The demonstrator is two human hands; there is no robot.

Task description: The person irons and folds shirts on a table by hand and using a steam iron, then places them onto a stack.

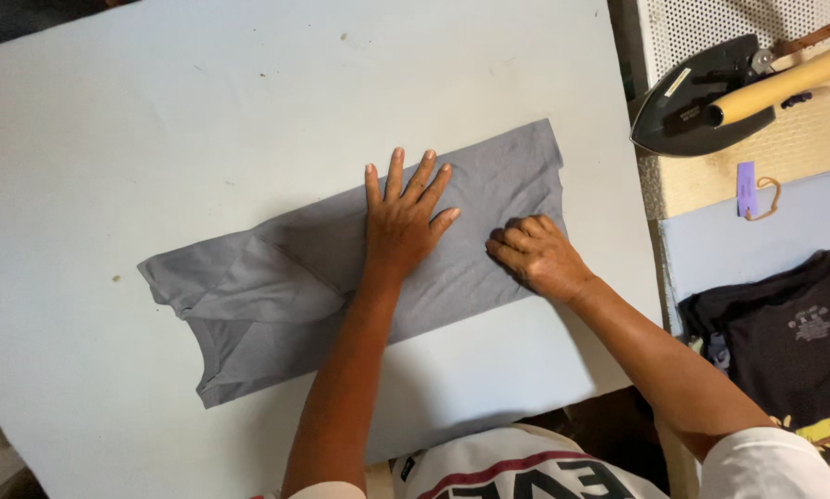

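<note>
On white table (156, 111): one grey shirt (276, 277), left hand (401, 222) flat, right hand (535, 254) seemingly curled.

Bare counter (202, 111) lies open around the shirt (341, 268); on the right, an iron (701, 102) and dark shirt (794, 333) crowd the side.

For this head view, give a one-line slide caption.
Left hand flat and right hand curled on a folded grey T-shirt, iron resting nearby.
</note>
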